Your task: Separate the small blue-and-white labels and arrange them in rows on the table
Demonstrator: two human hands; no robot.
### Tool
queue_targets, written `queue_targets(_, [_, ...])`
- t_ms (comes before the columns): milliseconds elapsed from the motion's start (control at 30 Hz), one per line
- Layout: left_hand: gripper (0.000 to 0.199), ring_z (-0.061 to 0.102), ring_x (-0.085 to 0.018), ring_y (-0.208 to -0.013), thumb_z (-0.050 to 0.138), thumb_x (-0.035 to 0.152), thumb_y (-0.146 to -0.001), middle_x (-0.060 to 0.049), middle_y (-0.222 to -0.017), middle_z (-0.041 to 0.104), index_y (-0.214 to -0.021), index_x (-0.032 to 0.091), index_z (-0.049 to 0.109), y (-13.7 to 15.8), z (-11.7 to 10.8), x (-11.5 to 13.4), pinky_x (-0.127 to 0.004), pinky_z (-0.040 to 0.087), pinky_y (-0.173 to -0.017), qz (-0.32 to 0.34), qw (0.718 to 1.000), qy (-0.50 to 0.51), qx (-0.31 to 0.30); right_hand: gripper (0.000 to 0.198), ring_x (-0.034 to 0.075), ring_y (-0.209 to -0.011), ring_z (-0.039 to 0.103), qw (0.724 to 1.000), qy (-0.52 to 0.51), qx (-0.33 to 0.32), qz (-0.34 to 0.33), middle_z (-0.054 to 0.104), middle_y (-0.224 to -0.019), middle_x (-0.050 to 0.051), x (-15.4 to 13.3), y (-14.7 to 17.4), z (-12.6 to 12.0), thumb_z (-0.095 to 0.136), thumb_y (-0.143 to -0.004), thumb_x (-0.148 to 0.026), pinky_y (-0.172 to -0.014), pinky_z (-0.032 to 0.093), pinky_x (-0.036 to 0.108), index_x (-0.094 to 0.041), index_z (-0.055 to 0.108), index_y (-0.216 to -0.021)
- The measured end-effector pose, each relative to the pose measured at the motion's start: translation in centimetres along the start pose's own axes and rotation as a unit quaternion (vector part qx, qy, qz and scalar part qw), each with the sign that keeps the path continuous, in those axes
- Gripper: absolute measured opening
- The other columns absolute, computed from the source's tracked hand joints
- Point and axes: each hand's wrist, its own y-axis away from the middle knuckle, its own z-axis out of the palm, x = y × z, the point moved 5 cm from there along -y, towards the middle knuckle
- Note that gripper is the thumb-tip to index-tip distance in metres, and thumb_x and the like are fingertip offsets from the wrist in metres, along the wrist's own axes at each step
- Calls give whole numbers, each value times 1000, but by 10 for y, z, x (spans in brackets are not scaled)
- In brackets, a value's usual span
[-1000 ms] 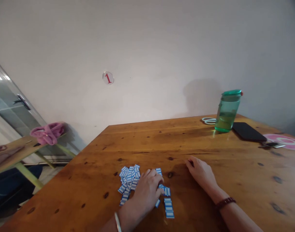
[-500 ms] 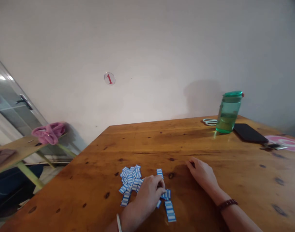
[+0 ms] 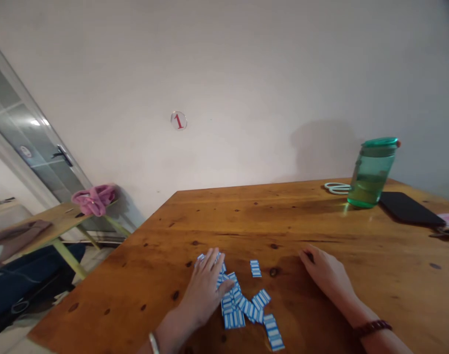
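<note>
My left hand [image 3: 206, 287] lies palm down with fingers stretched over the upper left of a pile of small blue-and-white striped paper pieces [image 3: 234, 317], which look like labels. Its palm hides part of the pile. To the right, one striped strip [image 3: 255, 268] lies apart on the wooden table [image 3: 246, 216], and another strip [image 3: 273, 332] sits at the pile's lower right edge. My right hand [image 3: 327, 270] rests on the table well right of the pieces, its fingers curled in, with nothing visible in them.
A green water bottle [image 3: 372, 174] stands at the back right, beside white-handled scissors [image 3: 337, 188] and a dark flat tablet-like object [image 3: 410, 209]. On a lower table at left lies a pink cloth [image 3: 95, 199]. A wall [image 3: 246, 98] rises behind the table.
My left hand has moved left from the small strips onto the pile and opened out. The pile now spreads further right, joining the nearby strips. My right hand stays resting; the view has turned left.
</note>
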Motion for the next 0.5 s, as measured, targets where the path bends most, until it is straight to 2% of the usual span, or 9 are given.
queue_targets(67, [74, 10, -34, -133, 35, 57, -81, -19, -144, 20, -137, 10, 25, 8, 9, -23, -59, 10, -101, -57, 995, -54, -57, 24, 24, -76, 65, 1000, -1, -2, 3, 70, -76, 6, -1, 0, -1, 38, -85, -29, -57, 37, 26, -22, 57, -73])
queue_targets(133, [80, 3, -35, -133, 33, 62, -79, -19, -145, 12, -138, 10, 18, 17, 17, -29, -61, 5, -100, -59, 992, -79, -75, 23, 25, -76, 65, 1000, 0, -2, 7, 70, -75, 6, -1, 0, -1, 38, -85, -29, -57, 37, 26, -21, 56, -71])
queue_targets(233, [85, 2, -38, -131, 38, 65, -75, -18, -144, 7, -139, 15, 14, 28, 29, -12, -65, 4, -98, -9, 993, -84, -86, 23, 25, -76, 65, 1000, 5, -2, 10, 70, -75, 7, -2, 1, -2, 39, -85, -29, -56, 36, 27, -21, 55, -71])
queue_targets(367, [85, 4, -40, -131, 40, 68, -72, -17, -144, 8, -139, 25, 11, 28, 39, 26, -67, 7, -97, 121, 989, -49, -73, 24, 24, -75, 65, 1000, 14, -1, 8, 69, -75, 6, -1, 1, -1, 39, -85, -30, -56, 36, 26, -21, 56, -72])
queue_targets(433, [82, 2, -39, -131, 36, 69, -73, -15, -145, 6, -138, 28, 8, 25, 38, 30, -68, 5, -96, 127, 988, -52, -67, 23, 23, -76, 64, 1000, 16, 1, 6, 69, -75, 6, 0, 1, 0, 39, -85, -29, -56, 36, 26, -21, 56, -73])
queue_targets(500, [85, -2, -39, -130, 30, 72, -72, -16, -145, 4, -138, 24, 6, 23, 35, 23, -68, 5, -96, 77, 991, -71, -79, 23, 23, -76, 64, 1000, 17, 3, 5, 69, -75, 5, 0, 1, 0, 39, -85, -29, -56, 35, 25, -21, 57, -73])
